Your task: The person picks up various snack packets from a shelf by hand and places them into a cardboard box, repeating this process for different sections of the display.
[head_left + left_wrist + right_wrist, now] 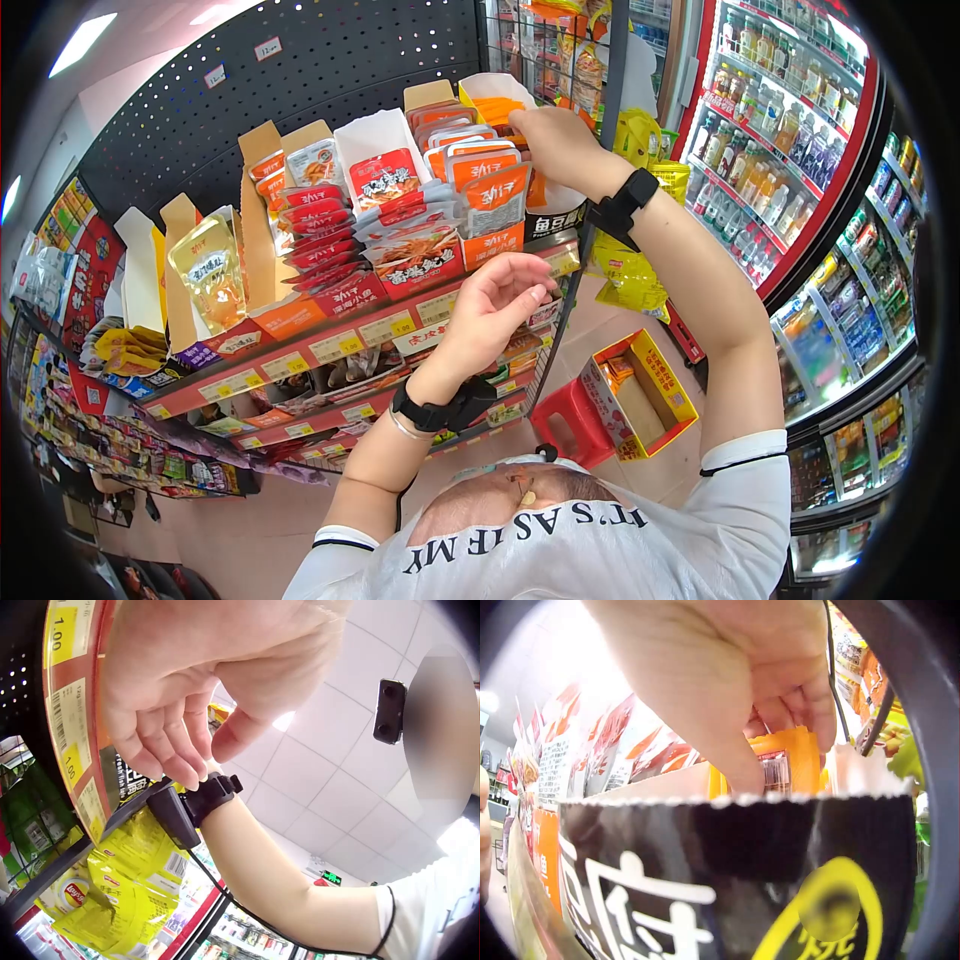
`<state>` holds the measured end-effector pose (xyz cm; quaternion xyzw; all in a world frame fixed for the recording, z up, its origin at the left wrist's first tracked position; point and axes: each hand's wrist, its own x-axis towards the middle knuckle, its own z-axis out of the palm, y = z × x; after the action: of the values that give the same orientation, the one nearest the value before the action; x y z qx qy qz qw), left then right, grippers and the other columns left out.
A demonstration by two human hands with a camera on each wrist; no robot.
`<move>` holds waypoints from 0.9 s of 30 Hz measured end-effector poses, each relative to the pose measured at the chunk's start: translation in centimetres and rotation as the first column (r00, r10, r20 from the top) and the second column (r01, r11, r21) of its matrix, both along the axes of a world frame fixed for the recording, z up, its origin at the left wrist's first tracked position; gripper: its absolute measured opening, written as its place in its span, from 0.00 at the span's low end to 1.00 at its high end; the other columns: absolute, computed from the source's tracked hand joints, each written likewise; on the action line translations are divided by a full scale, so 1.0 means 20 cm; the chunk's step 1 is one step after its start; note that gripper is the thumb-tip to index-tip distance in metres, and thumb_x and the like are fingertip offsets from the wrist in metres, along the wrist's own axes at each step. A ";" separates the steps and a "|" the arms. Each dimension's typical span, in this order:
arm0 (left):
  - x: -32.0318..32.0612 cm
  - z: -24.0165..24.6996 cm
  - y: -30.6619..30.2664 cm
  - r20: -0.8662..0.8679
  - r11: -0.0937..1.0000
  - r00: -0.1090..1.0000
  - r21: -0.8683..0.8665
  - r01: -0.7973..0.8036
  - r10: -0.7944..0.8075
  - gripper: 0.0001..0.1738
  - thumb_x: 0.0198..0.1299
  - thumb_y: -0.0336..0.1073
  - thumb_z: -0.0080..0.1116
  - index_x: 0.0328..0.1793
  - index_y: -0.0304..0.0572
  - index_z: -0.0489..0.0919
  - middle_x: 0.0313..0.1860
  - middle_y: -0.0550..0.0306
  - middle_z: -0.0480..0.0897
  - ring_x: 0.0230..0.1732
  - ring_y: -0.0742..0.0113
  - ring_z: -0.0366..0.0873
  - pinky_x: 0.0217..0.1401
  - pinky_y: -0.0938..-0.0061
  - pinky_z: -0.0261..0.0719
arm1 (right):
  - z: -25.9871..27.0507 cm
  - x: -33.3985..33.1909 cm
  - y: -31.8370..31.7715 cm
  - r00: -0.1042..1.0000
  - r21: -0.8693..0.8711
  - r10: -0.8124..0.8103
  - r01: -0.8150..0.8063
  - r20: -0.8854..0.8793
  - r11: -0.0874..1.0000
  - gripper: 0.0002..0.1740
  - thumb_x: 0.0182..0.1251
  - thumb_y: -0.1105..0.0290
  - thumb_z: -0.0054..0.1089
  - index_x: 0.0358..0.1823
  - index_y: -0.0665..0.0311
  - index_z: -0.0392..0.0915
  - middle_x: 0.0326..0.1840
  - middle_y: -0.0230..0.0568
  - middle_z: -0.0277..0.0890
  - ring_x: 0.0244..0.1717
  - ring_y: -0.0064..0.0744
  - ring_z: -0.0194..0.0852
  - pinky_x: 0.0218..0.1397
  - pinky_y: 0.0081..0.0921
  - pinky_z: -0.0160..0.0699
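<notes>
My right hand (565, 150) reaches into the display box at the right end of the top shelf. In the right wrist view its thumb and fingers pinch an orange snack packet (804, 750) with a barcode, behind the box's black front (667, 847). The fingertips are partly hidden by that front. Lower and to the left, my left hand (500, 305) hovers in front of the shelf edge, palm turned up, fingers loosely curled around nothing. Close behind it stand upright orange packets (497, 190) in the neighbouring box.
More open snack boxes line the shelf, with red packets (318, 225) and a gold packet (210, 270). Yellow chip bags (630, 270) hang beyond the right shelf post. A red stool (572, 425) and a yellow carton (675, 375) stand below, near a drinks fridge (780, 130).
</notes>
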<state>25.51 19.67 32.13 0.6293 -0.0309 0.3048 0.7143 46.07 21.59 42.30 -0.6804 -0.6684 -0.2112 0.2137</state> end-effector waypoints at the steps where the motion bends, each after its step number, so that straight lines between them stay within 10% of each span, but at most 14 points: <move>1: 0.01 0.00 0.00 -0.001 1.000 1.000 0.000 0.000 0.000 0.12 0.61 0.26 0.53 0.51 0.35 0.72 0.44 0.58 0.77 0.48 0.72 0.75 0.54 0.73 0.75 | 0.00 0.00 0.00 0.986 -0.072 -0.004 -0.008 -0.170 0.997 0.09 0.51 0.78 0.58 0.36 0.67 0.73 0.36 0.46 0.78 0.40 0.47 0.77 0.40 0.39 0.75; 5: 0.03 0.00 0.01 0.006 1.000 1.000 -0.006 -0.004 0.004 0.12 0.61 0.26 0.53 0.52 0.35 0.72 0.45 0.58 0.77 0.49 0.71 0.74 0.55 0.72 0.74 | 0.00 -0.02 -0.04 0.997 0.006 0.076 -0.076 -0.026 0.997 0.09 0.53 0.79 0.55 0.37 0.66 0.73 0.33 0.48 0.79 0.36 0.48 0.79 0.36 0.40 0.76; 8: 0.04 0.00 0.01 -0.010 1.000 1.000 -0.013 -0.011 0.011 0.14 0.61 0.27 0.54 0.53 0.35 0.72 0.47 0.58 0.76 0.50 0.72 0.74 0.56 0.73 0.73 | 0.09 -0.07 -0.12 0.970 -0.080 0.053 -0.074 -0.238 0.994 0.10 0.54 0.78 0.54 0.38 0.63 0.73 0.31 0.49 0.78 0.36 0.51 0.78 0.36 0.40 0.76; 14: 0.04 0.04 0.01 -0.065 1.000 0.998 -0.016 0.006 -0.007 0.27 0.61 0.35 0.56 0.65 0.36 0.64 0.57 0.52 0.73 0.57 0.64 0.72 0.60 0.69 0.71 | 0.30 -0.18 -0.45 0.994 0.425 0.001 -0.047 0.108 0.904 0.12 0.53 0.74 0.58 0.40 0.62 0.73 0.29 0.51 0.77 0.32 0.51 0.77 0.35 0.35 0.75; 17: 0.04 0.06 0.00 -0.026 0.991 0.994 -0.079 0.107 -0.109 0.32 0.60 0.37 0.57 0.68 0.35 0.59 0.60 0.50 0.71 0.60 0.63 0.70 0.63 0.68 0.68 | 0.36 -0.25 -0.65 0.993 0.403 -0.024 -0.026 0.117 0.915 0.09 0.50 0.73 0.59 0.35 0.65 0.73 0.25 0.49 0.76 0.30 0.49 0.78 0.32 0.36 0.75; 22: 0.07 0.05 -0.07 0.160 0.963 0.961 -0.113 0.245 -0.226 0.29 0.62 0.36 0.55 0.67 0.36 0.61 0.60 0.51 0.71 0.60 0.64 0.69 0.63 0.68 0.67 | 0.28 -0.33 -0.71 0.925 -0.219 0.288 -0.343 -0.249 0.913 0.14 0.48 0.78 0.63 0.37 0.69 0.73 0.26 0.46 0.76 0.31 0.41 0.78 0.37 0.28 0.74; 27: 0.00 0.01 -0.05 -0.098 0.973 0.972 -0.115 0.201 -0.213 0.18 0.67 0.35 0.47 0.60 0.35 0.67 0.52 0.55 0.76 0.52 0.68 0.75 0.56 0.71 0.74 | 0.28 -0.31 -0.61 0.908 -0.206 0.297 -0.365 -0.296 0.908 0.09 0.62 0.70 0.55 0.33 0.70 0.75 0.24 0.44 0.74 0.25 0.31 0.75 0.33 0.26 0.73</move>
<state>25.48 18.60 32.36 0.6002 -0.0413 0.1948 0.7747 39.82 9.44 47.92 -0.5996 -0.7628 0.0072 0.2420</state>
